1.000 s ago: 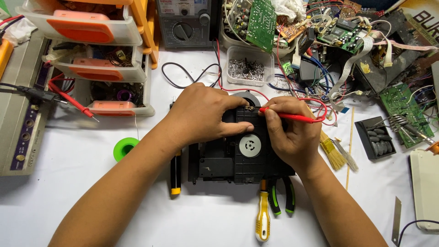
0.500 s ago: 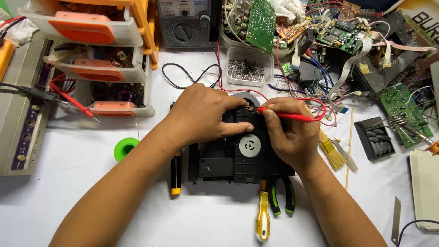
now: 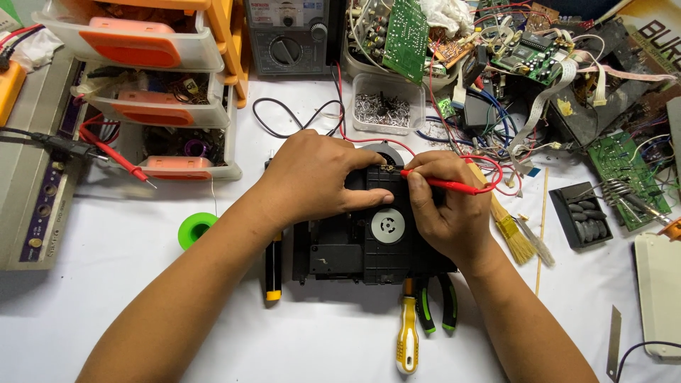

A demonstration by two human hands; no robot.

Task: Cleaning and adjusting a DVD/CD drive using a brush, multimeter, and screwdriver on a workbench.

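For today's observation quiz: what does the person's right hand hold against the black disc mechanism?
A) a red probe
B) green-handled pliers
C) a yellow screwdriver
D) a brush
A: the right hand pinches a red probe, its tip touching the black disc mechanism.

The single camera sat on the person's head and looked almost straight down at the bench [image 3: 142, 333], close enough that both forearms entered from the bottom edge. The hands met at frame centre; the drawers [image 3: 142, 78] and meter [image 3: 291, 35] along the far edge were cut off. No second view overlapped it.
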